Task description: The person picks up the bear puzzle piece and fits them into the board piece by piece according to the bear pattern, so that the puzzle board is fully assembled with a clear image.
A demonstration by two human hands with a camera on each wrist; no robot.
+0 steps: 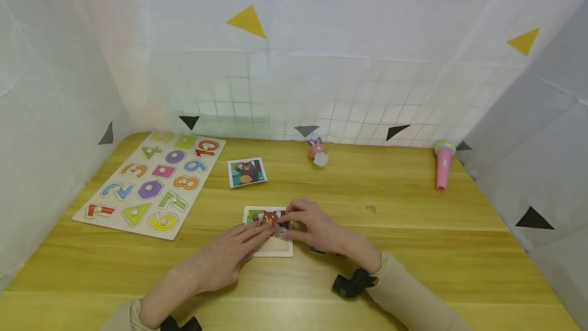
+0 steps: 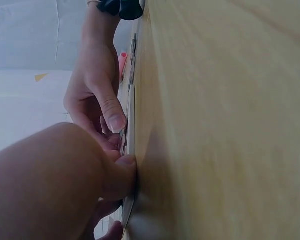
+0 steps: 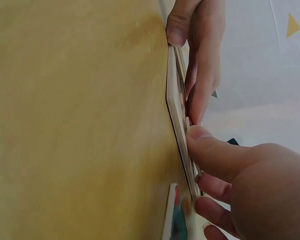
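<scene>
Fingers of the right hand [image 1: 317, 229] are pinched on a puzzle piece [image 1: 277, 230]; the bear puzzle [image 1: 280, 248], laid on the table [image 1: 436, 254], is partly covered by the left hand [image 1: 225, 253], its fingers extended; on the board [image 1: 169, 183], numerals including 8 and 10 can be read.

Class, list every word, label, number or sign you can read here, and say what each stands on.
On the number board:
"1"
"2"
"3"
"4"
"5" (faint)
"6"
"7"
"8"
"9"
"10"
On the pink microphone: a small marking, too tiny to read.
No words are readable.
</scene>
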